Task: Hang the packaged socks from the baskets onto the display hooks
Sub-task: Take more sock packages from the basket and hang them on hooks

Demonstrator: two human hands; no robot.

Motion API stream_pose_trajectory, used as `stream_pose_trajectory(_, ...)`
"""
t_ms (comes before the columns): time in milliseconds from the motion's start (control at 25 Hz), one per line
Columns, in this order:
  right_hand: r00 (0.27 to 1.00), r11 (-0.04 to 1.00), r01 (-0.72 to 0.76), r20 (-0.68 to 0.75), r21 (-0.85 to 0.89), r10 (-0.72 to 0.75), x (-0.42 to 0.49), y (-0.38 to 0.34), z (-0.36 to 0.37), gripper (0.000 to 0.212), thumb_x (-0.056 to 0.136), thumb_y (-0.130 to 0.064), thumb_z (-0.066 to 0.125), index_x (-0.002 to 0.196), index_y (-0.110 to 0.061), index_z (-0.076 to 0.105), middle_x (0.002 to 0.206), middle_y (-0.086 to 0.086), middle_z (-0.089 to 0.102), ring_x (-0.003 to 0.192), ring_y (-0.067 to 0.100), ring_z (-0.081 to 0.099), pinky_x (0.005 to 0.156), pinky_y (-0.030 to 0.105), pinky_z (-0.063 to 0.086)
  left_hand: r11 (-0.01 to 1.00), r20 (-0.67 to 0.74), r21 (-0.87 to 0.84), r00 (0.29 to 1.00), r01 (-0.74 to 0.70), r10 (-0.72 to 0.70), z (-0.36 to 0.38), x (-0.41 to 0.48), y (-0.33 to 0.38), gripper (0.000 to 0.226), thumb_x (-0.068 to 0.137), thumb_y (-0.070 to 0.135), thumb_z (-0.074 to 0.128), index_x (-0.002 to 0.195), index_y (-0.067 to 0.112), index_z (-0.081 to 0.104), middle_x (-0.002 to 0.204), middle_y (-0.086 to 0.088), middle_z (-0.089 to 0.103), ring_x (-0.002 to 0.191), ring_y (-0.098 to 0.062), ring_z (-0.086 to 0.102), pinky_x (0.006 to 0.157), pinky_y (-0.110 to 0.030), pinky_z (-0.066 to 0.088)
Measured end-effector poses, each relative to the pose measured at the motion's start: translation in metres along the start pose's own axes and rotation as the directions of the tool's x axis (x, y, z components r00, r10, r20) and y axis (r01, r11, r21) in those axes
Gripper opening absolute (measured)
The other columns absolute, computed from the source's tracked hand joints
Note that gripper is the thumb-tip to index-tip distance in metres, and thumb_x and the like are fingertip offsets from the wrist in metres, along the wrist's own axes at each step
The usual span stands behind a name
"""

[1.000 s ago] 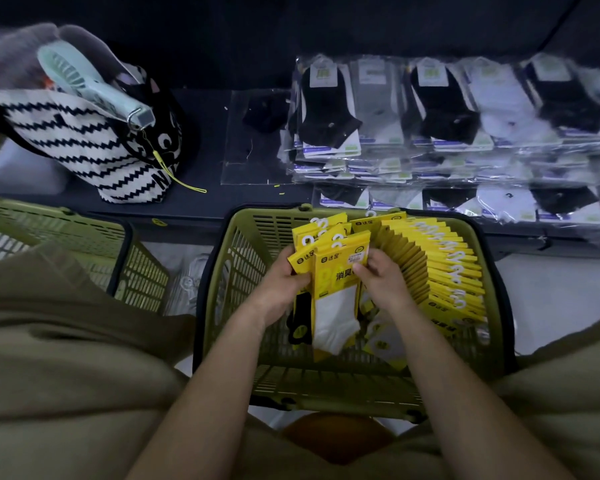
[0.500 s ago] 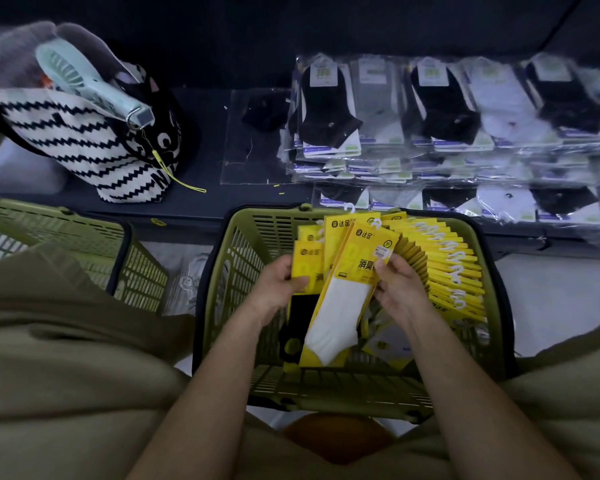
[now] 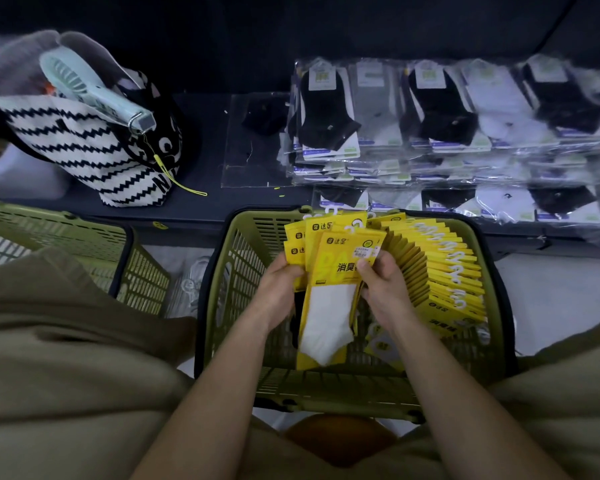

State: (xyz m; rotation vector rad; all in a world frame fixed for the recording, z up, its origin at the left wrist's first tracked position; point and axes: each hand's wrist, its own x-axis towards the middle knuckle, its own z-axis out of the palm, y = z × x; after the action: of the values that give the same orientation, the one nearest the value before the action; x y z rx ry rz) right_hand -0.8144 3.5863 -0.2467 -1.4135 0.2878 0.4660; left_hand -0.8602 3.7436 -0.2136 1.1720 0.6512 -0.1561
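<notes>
A green plastic basket (image 3: pixel 236 271) stands in front of me with a fanned row of yellow sock packs (image 3: pixel 444 268) along its right side. My left hand (image 3: pixel 278 289) grips a small stack of yellow packs (image 3: pixel 297 247) at its left edge. My right hand (image 3: pixel 381 289) pinches the front pack (image 3: pixel 329 306), which shows a white sock, at its right edge with the thumb on its face. Both hands are over the basket. No display hooks are in view.
A second green basket (image 3: pixel 84 251) stands at the left. On the dark shelf behind lie rows of clear-wrapped black, grey and white socks (image 3: pixel 430 116) and a black-and-white zigzag bag (image 3: pixel 84 147) with a pale handheld fan (image 3: pixel 94 91) on it. My knees flank the basket.
The front white-sock pack has been straightened and drawn flush onto the stack in my left hand. Both hands rose slightly and the packs sit higher in the basket.
</notes>
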Motion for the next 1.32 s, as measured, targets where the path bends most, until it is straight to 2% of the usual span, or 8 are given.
stream_pose_trajectory(200, 0.995, 0.996, 0.017, 0.099, -0.092, -0.007, -0.006, 0.003, 0.006, 0.032, 0.091, -0.006, 0.055, 0.118, -0.021, 0.048, 0.112, -0.003, 0.064, 0.107, 0.012, 0.059, 0.096, 0.035, 0.048, 0.999, 0.007, 0.047, 1.000, 0.013, -0.013, 0.004, -0.002, -0.005, 0.021, 0.082, 0.014, 0.052, 0.101, 0.020, 0.061, 0.095, -0.003, 0.070, 0.096, -0.024, 0.064, 0.081, -0.035, 0.051)
stream_pose_trajectory(360, 0.993, 0.985, 0.067, 0.105, -0.157, -0.051, -0.009, 0.006, 0.008, 0.033, 0.092, -0.006, 0.055, 0.117, -0.027, 0.047, 0.118, -0.002, 0.061, 0.111, 0.013, 0.056, 0.093, 0.030, 0.048, 0.992, 0.021, 0.014, 0.991, -0.129, 0.129, 0.005, -0.001, -0.008, 0.065, 0.072, 0.054, 0.057, 0.126, 0.019, 0.046, 0.115, 0.000, 0.062, 0.109, -0.019, 0.059, 0.088, -0.033, 0.049)
stream_pose_trajectory(480, 0.987, 0.957, 0.101, 0.146, -0.273, -0.062, -0.012, 0.013, 0.005, 0.044, 0.090, -0.003, 0.056, 0.128, -0.015, 0.036, 0.129, 0.010, 0.054, 0.122, 0.023, 0.049, 0.104, 0.040, 0.041, 0.945, 0.088, 0.249, 0.977, -0.212, 0.196, -0.002, -0.005, -0.017, 0.088, 0.055, 0.083, 0.057, 0.128, 0.040, 0.031, 0.122, 0.018, 0.052, 0.113, 0.004, 0.052, 0.094, -0.021, 0.044)
stream_pose_trajectory(680, 0.955, 0.894, 0.137, 0.296, -0.427, -0.005, -0.014, 0.027, -0.001, 0.081, 0.079, -0.012, 0.073, 0.143, -0.013, 0.023, 0.131, 0.003, 0.051, 0.120, 0.013, 0.050, 0.102, 0.030, 0.043, 0.848, 0.085, 0.495, 0.982, -0.187, 0.167, -0.008, -0.004, -0.039, 0.068, 0.065, 0.038, 0.079, 0.119, 0.036, 0.036, 0.114, 0.010, 0.057, 0.112, -0.014, 0.056, 0.095, -0.035, 0.045)
stream_pose_trajectory(840, 0.950, 0.883, 0.134, 0.313, -0.450, 0.015, -0.010, 0.034, -0.001, 0.088, 0.077, -0.015, 0.076, 0.145, -0.019, 0.019, 0.129, -0.006, 0.048, 0.121, 0.008, 0.044, 0.097, 0.019, 0.036, 0.836, 0.102, 0.517, 0.983, -0.184, 0.153, -0.014, -0.001, -0.048, 0.071, 0.068, 0.019, 0.082, 0.120, 0.030, 0.035, 0.111, 0.011, 0.056, 0.107, -0.007, 0.054, 0.088, -0.015, 0.042)
stream_pose_trajectory(920, 0.943, 0.869, 0.151, 0.333, -0.472, 0.016, -0.008, 0.040, -0.003, 0.085, 0.081, -0.014, 0.071, 0.146, -0.020, 0.017, 0.130, -0.004, 0.046, 0.125, 0.011, 0.042, 0.102, 0.026, 0.033, 0.841, 0.098, 0.512, 0.985, -0.173, 0.143, -0.016, -0.001, -0.051, 0.068, 0.071, 0.014, 0.079, 0.121, 0.026, 0.035, 0.111, 0.009, 0.058, 0.105, -0.008, 0.055, 0.081, -0.007, 0.041)
stream_pose_trajectory(1080, 0.943, 0.841, 0.153, 0.332, -0.518, 0.033, -0.008, 0.050, -0.004, 0.077, 0.086, -0.020, 0.065, 0.147, -0.019, 0.017, 0.132, -0.002, 0.046, 0.125, 0.013, 0.042, 0.103, 0.030, 0.034, 0.852, 0.096, 0.506, 0.990, -0.136, 0.101, -0.021, 0.002, -0.054, 0.064, 0.076, 0.011, 0.075, 0.127, 0.020, 0.036, 0.117, 0.001, 0.058, 0.114, -0.016, 0.053, 0.095, -0.028, 0.039)
stream_pose_trajectory(1320, 0.960, 0.825, 0.216, 0.269, -0.523, -0.080, -0.011, 0.021, 0.005, 0.049, 0.089, -0.014, 0.061, 0.133, -0.013, 0.040, 0.119, 0.005, 0.060, 0.114, 0.022, 0.055, 0.095, 0.035, 0.043, 0.880, 0.089, 0.444, 0.985, -0.171, 0.146, -0.009, -0.005, -0.025, 0.067, 0.082, 0.001, 0.066, 0.137, 0.009, 0.029, 0.129, -0.013, 0.053, 0.116, -0.021, 0.052, 0.100, -0.034, 0.042)
